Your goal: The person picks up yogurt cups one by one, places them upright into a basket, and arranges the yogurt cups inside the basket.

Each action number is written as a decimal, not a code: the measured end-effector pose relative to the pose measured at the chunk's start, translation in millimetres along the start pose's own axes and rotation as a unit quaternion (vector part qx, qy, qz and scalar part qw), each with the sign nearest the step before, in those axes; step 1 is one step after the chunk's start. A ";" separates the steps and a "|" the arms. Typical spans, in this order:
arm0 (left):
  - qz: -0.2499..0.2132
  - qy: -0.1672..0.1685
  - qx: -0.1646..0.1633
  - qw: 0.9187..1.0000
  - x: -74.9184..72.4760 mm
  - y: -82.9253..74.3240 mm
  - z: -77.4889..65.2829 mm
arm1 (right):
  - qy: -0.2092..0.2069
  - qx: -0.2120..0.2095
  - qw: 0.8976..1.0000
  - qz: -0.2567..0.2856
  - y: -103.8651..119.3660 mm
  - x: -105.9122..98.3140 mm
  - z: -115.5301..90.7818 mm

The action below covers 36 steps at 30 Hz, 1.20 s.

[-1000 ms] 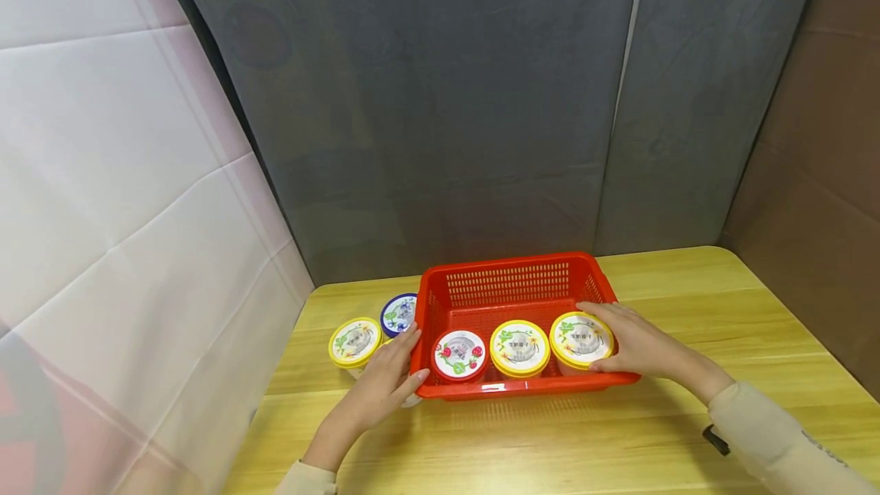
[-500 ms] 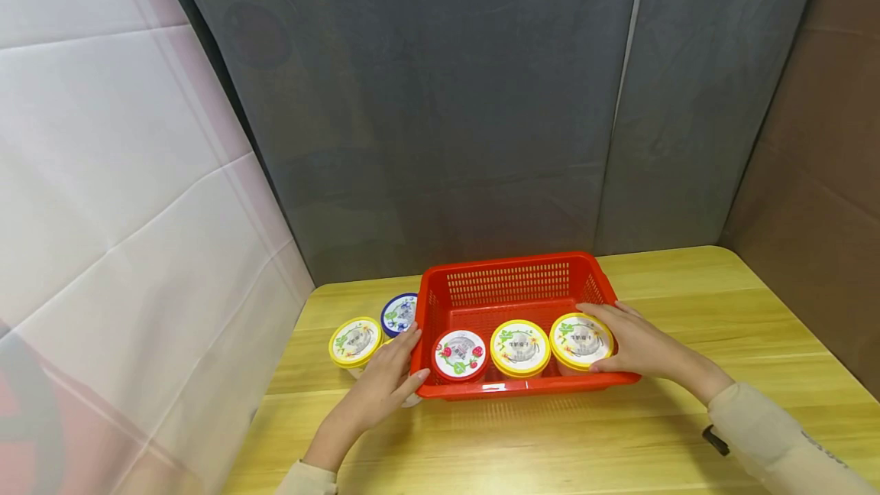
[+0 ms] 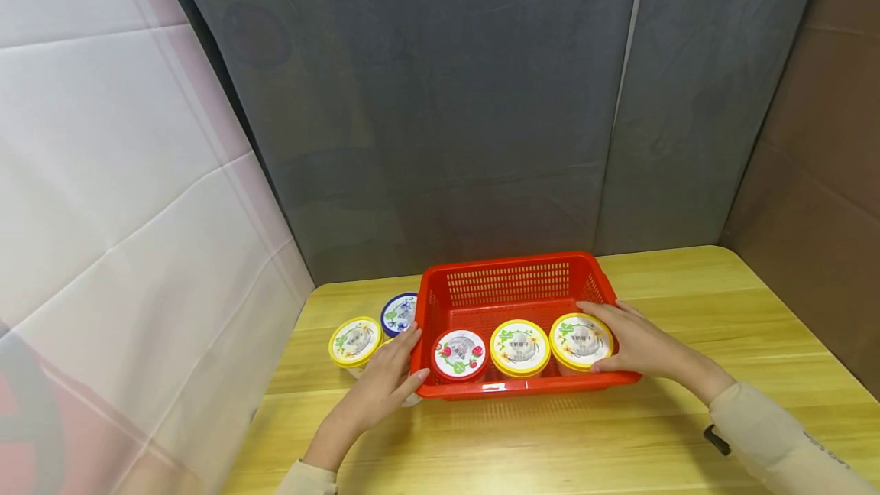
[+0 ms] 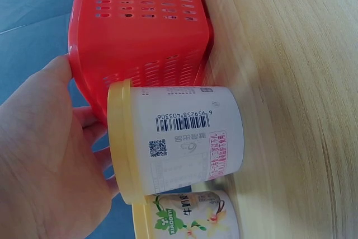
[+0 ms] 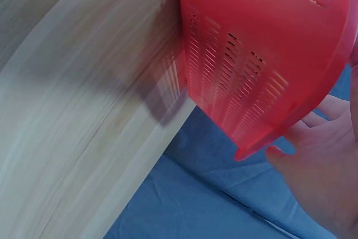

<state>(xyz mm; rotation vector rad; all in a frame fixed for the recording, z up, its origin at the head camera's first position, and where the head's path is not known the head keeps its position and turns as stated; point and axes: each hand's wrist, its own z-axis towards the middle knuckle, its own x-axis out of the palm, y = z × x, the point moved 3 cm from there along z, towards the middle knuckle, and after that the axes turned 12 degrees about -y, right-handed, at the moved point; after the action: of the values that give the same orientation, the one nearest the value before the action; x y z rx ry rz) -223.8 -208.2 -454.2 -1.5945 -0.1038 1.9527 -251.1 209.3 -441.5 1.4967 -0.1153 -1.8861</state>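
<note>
A red perforated basket [image 3: 509,312] sits on the wooden table between both hands. Along its front wall stand a red-lidded tub [image 3: 460,356] and two yellow-lidded tubs [image 3: 520,348]. My right hand [image 3: 639,346] reaches over the basket's right rim, thumb and fingers spanning the rightmost yellow-lidded tub [image 3: 582,341]. Extended fingers of my left hand [image 3: 381,388] rest along the left rim. Outside the basket, a white tub with a yellow lid [image 4: 173,138] stands close to that hand in the left wrist view, with another tub [image 4: 196,216] beside it.
A blue-lidded tub [image 3: 399,315] and a yellow-lidded one [image 3: 355,342] stand left of the basket. Grey fabric [image 3: 447,113] rises behind the table [image 3: 536,449], white fabric [image 3: 137,174] at the left and brown [image 3: 818,174] at the right.
</note>
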 end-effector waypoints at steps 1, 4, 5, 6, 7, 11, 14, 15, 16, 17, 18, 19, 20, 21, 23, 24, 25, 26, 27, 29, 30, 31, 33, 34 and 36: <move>0.000 -0.001 0.000 1.000 -0.1 0.0 -0.2 | 0.000 0.001 1.000 0.001 0.0 -0.3 0.0; -0.001 -0.002 -0.003 1.000 -0.3 0.0 -1.0 | -0.002 0.009 1.000 -0.001 -0.4 -1.0 0.0; -0.002 -0.002 -0.003 1.000 -0.4 -0.1 -1.3 | -0.003 0.012 1.000 -0.001 -0.8 -1.2 -0.2; -0.001 -0.002 -0.004 1.000 -0.5 -0.1 -1.6 | -0.006 0.013 1.000 0.001 -0.5 -1.7 -0.6; -0.001 -0.002 -0.004 1.000 -0.6 -0.2 -1.8 | -0.011 0.014 1.000 0.001 -0.2 -2.4 -1.2; 0.002 -0.001 -0.004 1.000 -1.4 -0.4 -2.7 | -0.036 0.018 0.999 -0.014 2.9 -4.6 -5.1; 0.004 0.000 -0.005 1.000 -2.4 -0.4 -3.4 | -0.052 0.022 0.997 -0.045 6.5 -4.4 -9.3; 0.003 0.000 -0.005 1.000 -2.7 -0.3 -3.7 | -0.055 0.024 0.997 -0.054 7.3 -3.6 -10.7; 0.003 -0.002 -0.004 1.000 -2.9 -0.1 -3.9 | -0.058 0.026 0.996 -0.062 7.8 -2.6 -12.3; 0.003 -0.003 -0.003 1.000 -3.0 0.1 -4.0 | -0.060 0.027 0.995 -0.070 8.2 -1.3 -13.9; 0.003 -0.005 -0.002 1.000 -3.0 0.3 -4.0 | -0.063 0.029 0.995 -0.075 8.4 -0.1 -15.8; 0.004 -0.006 -0.001 1.000 -3.0 0.4 -4.1 | -0.066 0.030 0.994 -0.080 8.2 1.3 -17.9; 0.004 -0.008 0.000 1.000 -2.9 0.3 -4.2 | -0.068 0.034 0.994 -0.081 7.7 3.1 -19.8; 0.003 -0.011 0.001 1.000 -2.7 0.3 -4.2 | -0.070 0.036 0.994 -0.082 7.9 4.1 -22.2; 0.004 -0.016 0.003 1.000 -2.1 0.1 -4.4 | -0.076 0.040 0.993 -0.081 7.5 6.7 -26.7; 0.006 -0.016 0.003 1.000 -1.7 0.1 -4.5 | -0.080 0.040 0.993 -0.080 6.9 8.1 -28.6; 0.006 -0.015 0.002 1.000 -1.2 -0.2 -4.5 | -0.086 0.040 0.992 -0.079 6.4 9.4 -30.4; 0.008 -0.014 0.001 1.000 -0.7 -0.4 -4.4 | -0.090 0.040 0.992 -0.076 5.9 10.5 -31.9; 0.009 -0.012 0.000 1.000 -0.3 -0.6 -4.3 | -0.094 0.041 0.992 -0.073 5.6 11.7 -33.2; 0.008 -0.007 -0.003 1.000 0.3 -1.2 -4.0 | -0.101 0.043 0.992 -0.067 4.5 13.7 -35.3; 0.009 -0.003 -0.005 1.000 0.6 -1.2 -3.6 | -0.103 0.046 0.992 -0.063 4.0 14.6 -36.1; 0.009 -0.002 -0.006 1.000 0.5 -1.5 -3.4 | -0.105 0.048 0.992 -0.060 4.0 15.2 -36.7; 0.009 -0.003 -0.008 1.000 0.4 -1.7 -3.2 | -0.105 0.053 0.991 -0.058 3.3 16.4 -37.3; 0.010 -0.004 -0.009 1.000 0.3 -1.7 -3.2 | -0.103 0.057 0.991 -0.058 3.2 16.7 -37.4; 0.012 -0.006 -0.010 1.000 0.2 -1.7 -3.0 | -0.102 0.062 0.991 -0.061 3.1 16.8 -37.4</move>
<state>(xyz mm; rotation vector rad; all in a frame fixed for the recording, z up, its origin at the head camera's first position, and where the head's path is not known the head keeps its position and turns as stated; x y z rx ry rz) -220.4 -207.6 -454.5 -1.6047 -0.1100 1.9851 -217.9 210.4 -465.8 1.4154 -0.2442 -2.1625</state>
